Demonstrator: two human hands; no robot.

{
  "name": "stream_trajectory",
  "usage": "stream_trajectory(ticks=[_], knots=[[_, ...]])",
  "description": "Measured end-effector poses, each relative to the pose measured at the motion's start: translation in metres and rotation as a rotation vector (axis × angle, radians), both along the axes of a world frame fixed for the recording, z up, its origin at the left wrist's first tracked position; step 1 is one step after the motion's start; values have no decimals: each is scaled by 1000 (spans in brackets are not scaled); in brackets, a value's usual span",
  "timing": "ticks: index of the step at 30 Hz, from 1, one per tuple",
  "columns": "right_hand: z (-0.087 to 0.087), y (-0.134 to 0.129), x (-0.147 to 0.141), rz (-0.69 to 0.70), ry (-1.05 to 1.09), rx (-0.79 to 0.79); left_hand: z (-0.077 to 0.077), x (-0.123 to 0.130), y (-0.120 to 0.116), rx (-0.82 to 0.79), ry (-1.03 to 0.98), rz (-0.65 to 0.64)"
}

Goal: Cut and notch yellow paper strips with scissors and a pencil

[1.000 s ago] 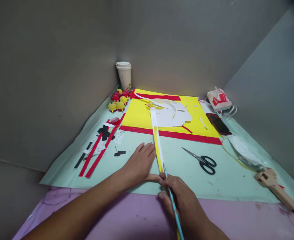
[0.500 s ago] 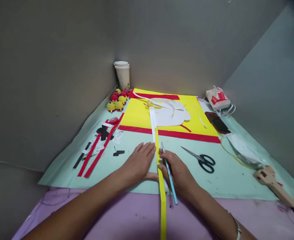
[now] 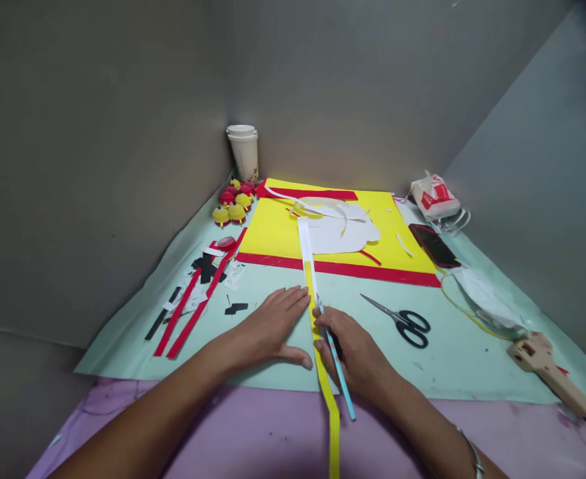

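Strip of narrow yellow paper [image 3: 323, 374] lies with its long axis near-to-far, between the flat, released left hand [image 3: 275, 326] and the nearer right hand [image 3: 355, 349], whose fingers touch it while grasping a slim light-blue pencil [image 3: 340, 373].

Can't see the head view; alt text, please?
A person's left hand lies flat beside a yellow strip overlapping a white strip, while the right hand holds a blue pencil at the yellow strip's edge. Scissors lie to the right; a red-edged yellow sheet lies beyond.
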State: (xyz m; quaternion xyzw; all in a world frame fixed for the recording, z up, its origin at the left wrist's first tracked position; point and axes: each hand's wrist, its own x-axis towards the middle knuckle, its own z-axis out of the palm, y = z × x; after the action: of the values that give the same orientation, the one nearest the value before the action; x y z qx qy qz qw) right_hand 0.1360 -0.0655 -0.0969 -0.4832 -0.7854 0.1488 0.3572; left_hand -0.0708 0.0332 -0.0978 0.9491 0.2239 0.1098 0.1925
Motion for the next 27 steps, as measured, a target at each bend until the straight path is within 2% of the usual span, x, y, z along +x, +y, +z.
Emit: stream_trajectory(ticks=[3,6,13,19,27], knots=[[2,0,-1,2,1,4,12,0,2,12,-6,41],[1,0,-2,6,-2,8,18,7,6,79,-37,115],[0,0,-3,30,14,27,11,27,15,151,45,212],[9,-2,-5,45,-34,-6,6,27,12,173,36,235],[11,-1,-6,62,-41,-18,6,27,9,183,19,287]])
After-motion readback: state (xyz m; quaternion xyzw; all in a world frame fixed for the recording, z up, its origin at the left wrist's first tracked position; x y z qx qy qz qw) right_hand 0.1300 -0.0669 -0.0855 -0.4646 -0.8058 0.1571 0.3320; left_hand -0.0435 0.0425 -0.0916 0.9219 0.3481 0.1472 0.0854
